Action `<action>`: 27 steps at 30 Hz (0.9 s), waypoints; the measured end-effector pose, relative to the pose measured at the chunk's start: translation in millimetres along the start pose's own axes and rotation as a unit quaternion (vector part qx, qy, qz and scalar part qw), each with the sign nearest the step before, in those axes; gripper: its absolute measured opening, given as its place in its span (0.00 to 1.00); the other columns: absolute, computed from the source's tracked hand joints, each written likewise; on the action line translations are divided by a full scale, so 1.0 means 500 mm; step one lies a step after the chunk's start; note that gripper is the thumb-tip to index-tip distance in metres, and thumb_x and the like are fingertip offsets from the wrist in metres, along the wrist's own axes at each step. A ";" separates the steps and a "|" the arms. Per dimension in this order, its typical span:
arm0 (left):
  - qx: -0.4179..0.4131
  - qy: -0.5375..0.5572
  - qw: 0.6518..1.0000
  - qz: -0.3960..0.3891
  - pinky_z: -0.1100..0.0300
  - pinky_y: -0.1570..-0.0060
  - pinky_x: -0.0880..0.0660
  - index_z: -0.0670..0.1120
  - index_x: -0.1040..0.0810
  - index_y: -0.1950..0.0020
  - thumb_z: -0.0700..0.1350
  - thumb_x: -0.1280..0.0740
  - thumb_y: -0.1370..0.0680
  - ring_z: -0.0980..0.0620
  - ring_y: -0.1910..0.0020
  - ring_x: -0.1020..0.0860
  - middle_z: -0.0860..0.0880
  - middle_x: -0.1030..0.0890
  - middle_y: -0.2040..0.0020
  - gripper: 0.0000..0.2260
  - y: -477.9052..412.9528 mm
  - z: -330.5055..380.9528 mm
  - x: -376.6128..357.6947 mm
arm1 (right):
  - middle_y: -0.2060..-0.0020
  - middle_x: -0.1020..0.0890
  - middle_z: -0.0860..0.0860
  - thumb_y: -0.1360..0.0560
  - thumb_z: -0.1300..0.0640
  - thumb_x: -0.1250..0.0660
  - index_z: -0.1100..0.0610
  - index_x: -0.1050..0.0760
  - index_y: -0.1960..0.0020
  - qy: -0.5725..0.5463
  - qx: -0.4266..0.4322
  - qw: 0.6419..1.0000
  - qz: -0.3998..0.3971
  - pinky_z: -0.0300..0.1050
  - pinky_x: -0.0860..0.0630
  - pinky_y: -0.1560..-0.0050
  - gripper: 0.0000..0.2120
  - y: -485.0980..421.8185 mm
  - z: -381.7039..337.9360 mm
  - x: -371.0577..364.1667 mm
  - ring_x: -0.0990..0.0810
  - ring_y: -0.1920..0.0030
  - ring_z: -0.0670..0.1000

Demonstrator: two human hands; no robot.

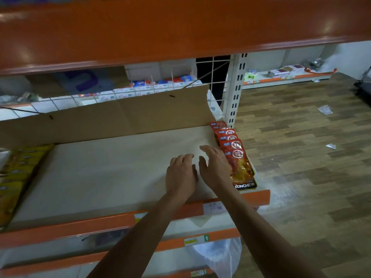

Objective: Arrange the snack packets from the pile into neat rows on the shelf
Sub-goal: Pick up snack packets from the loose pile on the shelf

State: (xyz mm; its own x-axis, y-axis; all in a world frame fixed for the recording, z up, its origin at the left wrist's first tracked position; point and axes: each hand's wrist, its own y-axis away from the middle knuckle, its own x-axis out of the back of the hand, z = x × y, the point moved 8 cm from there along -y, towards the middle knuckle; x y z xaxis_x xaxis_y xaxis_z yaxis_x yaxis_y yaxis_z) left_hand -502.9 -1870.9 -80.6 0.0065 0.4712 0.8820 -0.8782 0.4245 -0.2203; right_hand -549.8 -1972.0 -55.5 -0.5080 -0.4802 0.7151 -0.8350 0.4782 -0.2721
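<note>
A row of red and orange snack packets (pixel 234 152) lies overlapping along the right end of the pale shelf (pixel 104 173), running from the back to the front edge. My right hand (pixel 214 167) rests flat beside the row, its fingers straight and its outer edge against the packets. My left hand (pixel 181 175) lies on the bare shelf just left of it, fingers loosely bent, holding nothing. Yellow snack packets (pixel 18 173) lie in a row at the shelf's left end.
A cardboard sheet (pixel 120 115) stands along the back of the shelf. An orange shelf (pixel 180 27) hangs close overhead. Lower orange-edged shelves (pixel 80 227) and a clear plastic bag (pixel 218 255) sit below. Wooden floor (pixel 301 157) with scraps lies to the right.
</note>
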 end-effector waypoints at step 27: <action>0.233 -0.115 0.958 0.120 0.53 0.37 0.34 0.50 0.30 0.31 0.50 0.41 0.20 0.49 0.31 0.35 0.52 0.28 0.31 0.18 0.382 -0.866 0.588 | 0.38 0.22 0.58 0.25 0.61 0.36 0.61 0.26 0.35 -0.044 0.231 0.947 -0.220 0.45 0.37 0.35 0.18 0.343 -0.854 -0.622 0.26 0.36 0.57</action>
State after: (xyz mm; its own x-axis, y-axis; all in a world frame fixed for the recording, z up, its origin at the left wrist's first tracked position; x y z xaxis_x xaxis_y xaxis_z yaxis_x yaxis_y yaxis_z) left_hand -461.8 -1316.6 -43.9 -0.2811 0.3068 0.9093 -0.9597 -0.0924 -0.2655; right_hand -444.9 -1426.8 -49.7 -0.0875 -0.6272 0.7739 -0.9631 -0.1452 -0.2265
